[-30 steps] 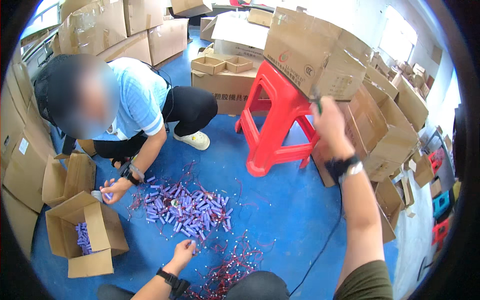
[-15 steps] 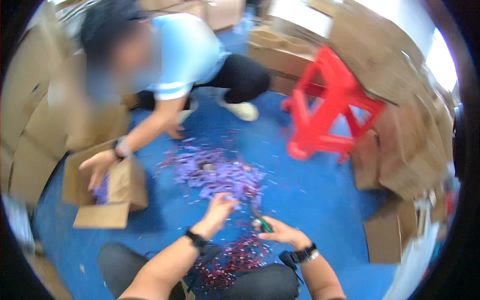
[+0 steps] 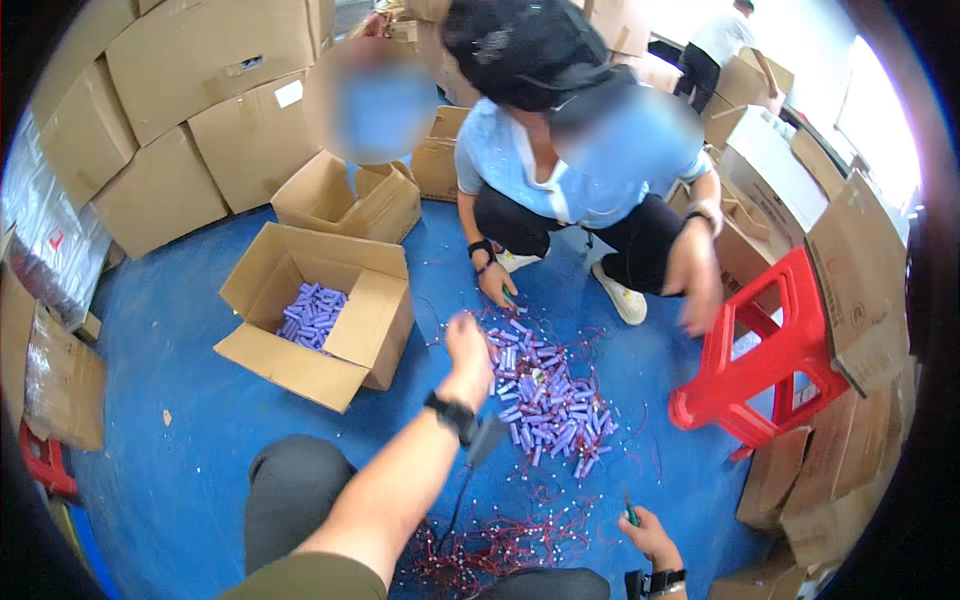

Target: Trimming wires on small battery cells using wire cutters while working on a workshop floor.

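My left hand (image 3: 468, 345) stretches far, fingers loosely curled and empty, over the purple cell pile (image 3: 548, 395) on the blue floor. My right hand (image 3: 650, 535), near right, grips one green-handled tool (image 3: 631, 511). One open box (image 3: 320, 315) sits left.

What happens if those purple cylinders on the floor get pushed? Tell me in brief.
The purple cylinders look round and smooth, so they would probably roll across the blue floor. They lie loosely heaped, so a push likely scatters them. Thin red wires tangle among some, which may drag neighbours along. The left hand hovers over the heap.
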The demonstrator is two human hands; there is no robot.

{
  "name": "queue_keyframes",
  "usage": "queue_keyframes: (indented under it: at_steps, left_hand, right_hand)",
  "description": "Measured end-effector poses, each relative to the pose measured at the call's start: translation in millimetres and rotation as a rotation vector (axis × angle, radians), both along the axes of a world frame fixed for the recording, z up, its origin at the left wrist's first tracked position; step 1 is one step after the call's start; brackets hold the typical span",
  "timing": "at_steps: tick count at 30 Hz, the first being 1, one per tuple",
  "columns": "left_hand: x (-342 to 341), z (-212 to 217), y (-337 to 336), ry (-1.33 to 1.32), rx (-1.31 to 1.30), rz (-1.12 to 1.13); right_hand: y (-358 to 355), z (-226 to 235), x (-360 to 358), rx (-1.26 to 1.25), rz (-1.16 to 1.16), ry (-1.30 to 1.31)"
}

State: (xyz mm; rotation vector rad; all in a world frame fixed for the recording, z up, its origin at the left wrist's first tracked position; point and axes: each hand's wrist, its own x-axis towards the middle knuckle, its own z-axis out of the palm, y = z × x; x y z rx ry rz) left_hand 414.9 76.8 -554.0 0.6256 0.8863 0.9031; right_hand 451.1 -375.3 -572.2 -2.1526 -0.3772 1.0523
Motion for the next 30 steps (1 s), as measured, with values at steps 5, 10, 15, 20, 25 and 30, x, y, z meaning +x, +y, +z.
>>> queue_keyframes:
  at_steps: [5, 10, 15, 20, 25, 30]
  left_hand:
    - [16, 92, 162, 0.333, 0.419, -0.192]
    - [19, 161, 224, 0.604, 0.553, -0.517]
    - [30, 163, 272, 0.828, 0.653, -0.793]
    - [42, 191, 287, 0.953, 0.782, -0.821]
    - [56, 156, 283, 0.923, 0.934, -0.798]
    - [39, 102, 195, 0.509, 0.851, -1.446]
  right_hand:
    - [-33, 12, -7, -0.175, -0.100, -0.034]
    - [-94, 27, -41, -0.346, -0.020, -0.006]
    - [-148, 90, -83, -0.666, 0.050, 0.002]
    - [-131, 223, -106, -0.972, 0.119, -0.115]
    - [-159, 261, -82, -0.793, -0.179, -0.498]
    - [-27, 259, -97, -0.511, 0.047, -0.323]
